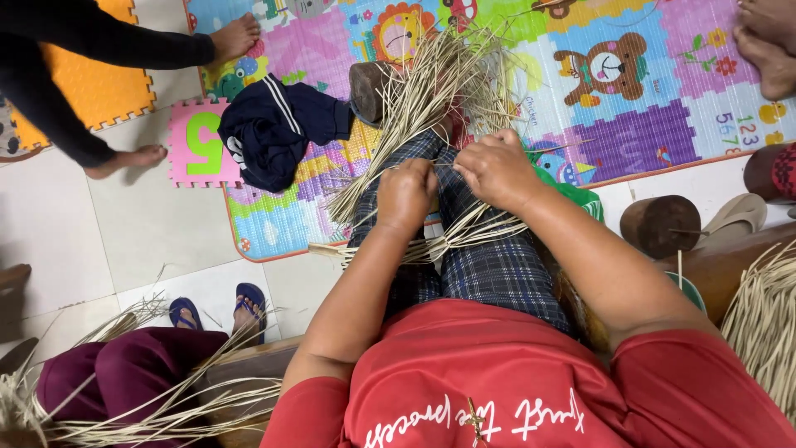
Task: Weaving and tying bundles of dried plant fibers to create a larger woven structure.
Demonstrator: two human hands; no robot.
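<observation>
The bundle of pale straw strips [431, 108] lies across the person's lap, on the plaid trousers [489, 265]. Its far ends fan out loose over the colourful play mat [663, 108], and its near part gathers into a crossed, flattened band just below the hands.

The left hand [405, 195] is closed around a few strips near the middle of the bundle, fingers curled in with the strands pinched inside its grip. The right hand [497, 170] sits just beside it, touching or nearly so, fingers also folded down on strips. Exactly which strands it clamps is hidden under the knuckles.

To my eye the work here is interlacing. It would go best with the held strands kept taut and flat against the thigh, the two hands close together so the crossing stays tight, and the loose far ends kept fanned so single strips can be picked out without tangling.

Left of the bundle a dark blue garment [274, 133] lies crumpled on the mat. A round brown wooden block [661, 226] stands to the right on the white tiled floor [149, 241]. More straw [767, 323] is heaped at the right edge. At the near left sits another person in maroon trousers [116, 369] wearing blue sandals [217, 309], and a third person's bare feet [236, 37] show at the far left.
</observation>
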